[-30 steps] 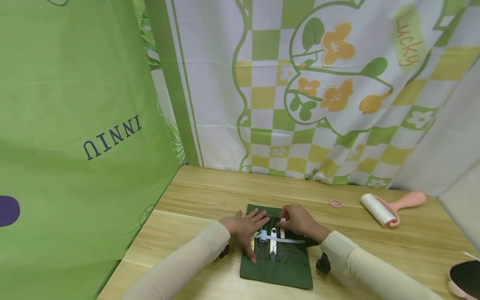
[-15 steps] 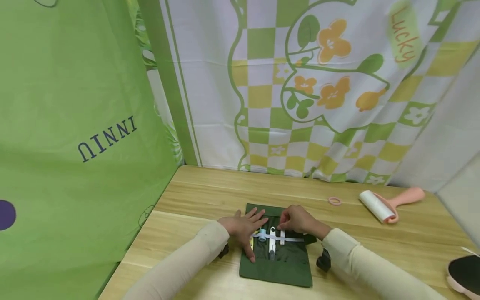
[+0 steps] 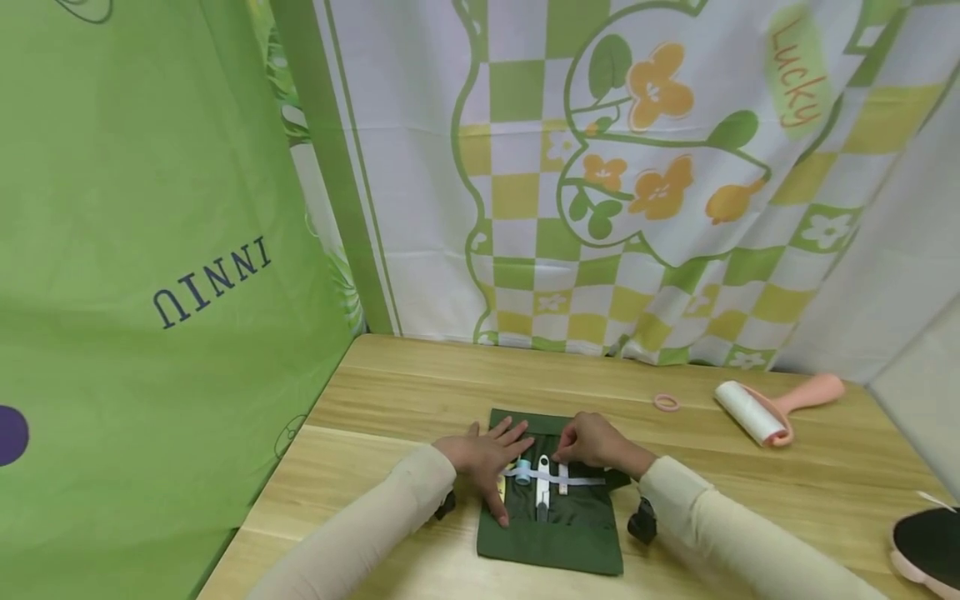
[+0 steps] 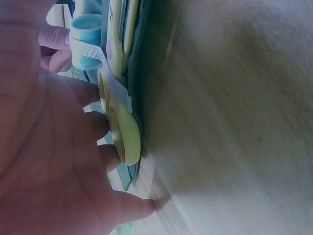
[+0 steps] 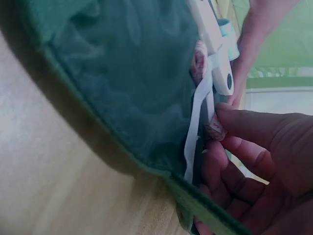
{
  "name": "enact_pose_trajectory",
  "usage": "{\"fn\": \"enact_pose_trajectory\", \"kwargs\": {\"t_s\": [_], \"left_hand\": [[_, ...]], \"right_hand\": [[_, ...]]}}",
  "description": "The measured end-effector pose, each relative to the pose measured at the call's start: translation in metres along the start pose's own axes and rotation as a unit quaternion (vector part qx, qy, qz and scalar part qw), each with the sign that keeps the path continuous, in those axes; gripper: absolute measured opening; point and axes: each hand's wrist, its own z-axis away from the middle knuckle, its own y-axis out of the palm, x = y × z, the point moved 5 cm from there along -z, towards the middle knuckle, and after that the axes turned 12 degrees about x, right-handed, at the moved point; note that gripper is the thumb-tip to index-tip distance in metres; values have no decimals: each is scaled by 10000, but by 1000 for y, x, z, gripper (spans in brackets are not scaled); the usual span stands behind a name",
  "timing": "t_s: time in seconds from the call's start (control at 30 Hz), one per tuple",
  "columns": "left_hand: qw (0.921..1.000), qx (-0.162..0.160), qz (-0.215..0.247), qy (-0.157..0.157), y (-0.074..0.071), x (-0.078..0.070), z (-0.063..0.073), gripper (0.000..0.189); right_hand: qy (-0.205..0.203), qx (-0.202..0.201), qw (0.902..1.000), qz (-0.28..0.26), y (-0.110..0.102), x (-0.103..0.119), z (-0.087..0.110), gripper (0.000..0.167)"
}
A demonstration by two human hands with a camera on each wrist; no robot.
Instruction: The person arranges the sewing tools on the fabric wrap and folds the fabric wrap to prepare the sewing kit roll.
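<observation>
A dark green fabric pouch [image 3: 551, 550] lies unfolded on the table. My left hand [image 3: 483, 458] rests on its left part, fingers spread. My right hand [image 5: 274, 152] pinches the far end of a folded tape measure [image 5: 215, 128], pale with reddish marks. The tape passes under a white elastic strap [image 5: 192, 127] across the pouch. Left of it, the strap also holds a white tool [image 3: 543, 487] with a round hole and grey tip, and a light blue cylinder [image 4: 85, 41]. Yellow scissors-like handles [image 4: 128, 132] sit under the strap beside my left fingers, partly hidden.
At the back right lie a pink ring [image 3: 666, 402] and a lint roller [image 3: 753, 414] with a pink handle. A dark, pink-rimmed object [image 3: 930, 542] is cut off at the right edge. Patterned curtains [image 3: 525, 250] hang behind the wooden table.
The tape measure has slid toward me, from above the strap to under it, with its near end now showing below. My left hand has stayed spread on the pouch.
</observation>
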Motion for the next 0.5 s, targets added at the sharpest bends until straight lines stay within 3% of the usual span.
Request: {"fn": "enact_pose_trajectory", "kwargs": {"t_s": [0.37, 0.5], "left_hand": [[10000, 15, 27, 54, 1, 2, -2, 130], [10000, 10, 15, 42, 2, 3, -3, 130]], "right_hand": [[-115, 155, 9997, 149, 1, 0, 0, 22], [-390, 326, 9985, 185, 1, -2, -2, 19]]}}
